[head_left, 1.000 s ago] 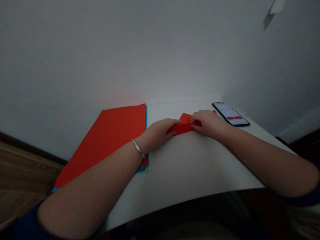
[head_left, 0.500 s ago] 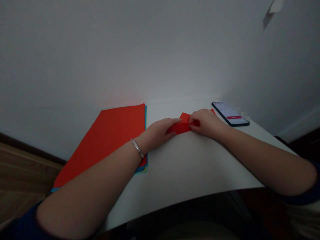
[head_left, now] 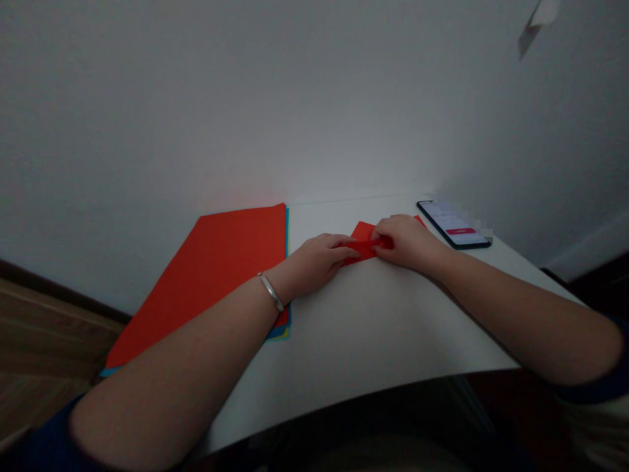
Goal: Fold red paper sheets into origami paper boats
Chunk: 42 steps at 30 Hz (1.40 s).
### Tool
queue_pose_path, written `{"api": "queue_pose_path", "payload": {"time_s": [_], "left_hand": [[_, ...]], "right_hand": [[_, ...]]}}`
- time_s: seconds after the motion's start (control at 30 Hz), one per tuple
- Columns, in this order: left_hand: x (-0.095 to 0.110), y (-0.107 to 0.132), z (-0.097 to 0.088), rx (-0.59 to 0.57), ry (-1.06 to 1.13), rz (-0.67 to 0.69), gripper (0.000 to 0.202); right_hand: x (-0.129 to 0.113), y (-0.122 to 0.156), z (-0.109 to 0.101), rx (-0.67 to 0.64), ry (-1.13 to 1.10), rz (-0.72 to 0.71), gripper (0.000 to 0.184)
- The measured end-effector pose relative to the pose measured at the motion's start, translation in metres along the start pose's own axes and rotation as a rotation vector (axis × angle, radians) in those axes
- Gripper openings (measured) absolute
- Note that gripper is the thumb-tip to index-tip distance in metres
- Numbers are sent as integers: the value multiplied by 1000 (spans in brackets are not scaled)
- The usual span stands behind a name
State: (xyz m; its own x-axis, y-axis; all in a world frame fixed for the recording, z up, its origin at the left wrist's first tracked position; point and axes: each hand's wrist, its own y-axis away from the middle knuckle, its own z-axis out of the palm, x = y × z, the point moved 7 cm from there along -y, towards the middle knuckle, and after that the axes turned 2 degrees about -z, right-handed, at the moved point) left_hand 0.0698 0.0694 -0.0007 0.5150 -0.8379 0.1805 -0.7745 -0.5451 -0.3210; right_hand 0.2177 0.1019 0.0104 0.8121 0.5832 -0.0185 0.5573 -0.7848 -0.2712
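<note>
A folded piece of red paper [head_left: 364, 248] lies on the white table between my two hands. My left hand [head_left: 322, 262] has its thumb and fingers closed on the paper's left end. Its right part is pinched between the thumb and fingers of my right hand [head_left: 405, 241]. A red point of the paper sticks up behind the fold, and a small red corner shows beyond the right hand. Both hands cover much of the paper, so its full shape is hidden. A silver bangle circles my left wrist.
To the left lies a stack of coloured sheets [head_left: 226, 255], red on top with blue and yellow edges below. A phone [head_left: 453, 226] with its screen lit rests at the back right. A grey-white wall [head_left: 314, 98] stands behind the table [head_left: 373, 328].
My left thumb and fingers have shifted slightly to the right along the fold and come closer together. The right hand keeps its pinch in nearly the same place.
</note>
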Motion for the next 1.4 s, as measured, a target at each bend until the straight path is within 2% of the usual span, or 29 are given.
{"api": "queue_pose_path", "payload": {"time_s": [0.2,0.37,0.47,0.6,0.77,0.9,1.07,1.23,1.4], "left_hand": [[-1,3,1,3,-77,24,42],[20,0,-8,8,-215,97,31],[30,-1,-8,-59,-264,129,29],[25,-2,-7,-70,-274,65,28],[18,-1,-3,-121,-219,-5,35],[18,0,-2,-165,-225,-52,37],[21,0,-5,-165,-296,-59,46],[20,-1,-8,-166,-326,-96,38],[18,-2,-13,-138,-328,-129,32]], "right_hand": [[0,0,2,-3,28,-20,12],[-3,-3,4,5,37,-41,11],[-8,-4,4,21,46,-46,12],[-10,-3,3,46,46,-22,18],[5,1,0,24,11,79,38],[9,3,-4,-7,29,91,40],[8,2,-4,15,10,89,39],[6,0,2,8,-19,55,43],[12,1,1,-3,-34,93,44]]}}
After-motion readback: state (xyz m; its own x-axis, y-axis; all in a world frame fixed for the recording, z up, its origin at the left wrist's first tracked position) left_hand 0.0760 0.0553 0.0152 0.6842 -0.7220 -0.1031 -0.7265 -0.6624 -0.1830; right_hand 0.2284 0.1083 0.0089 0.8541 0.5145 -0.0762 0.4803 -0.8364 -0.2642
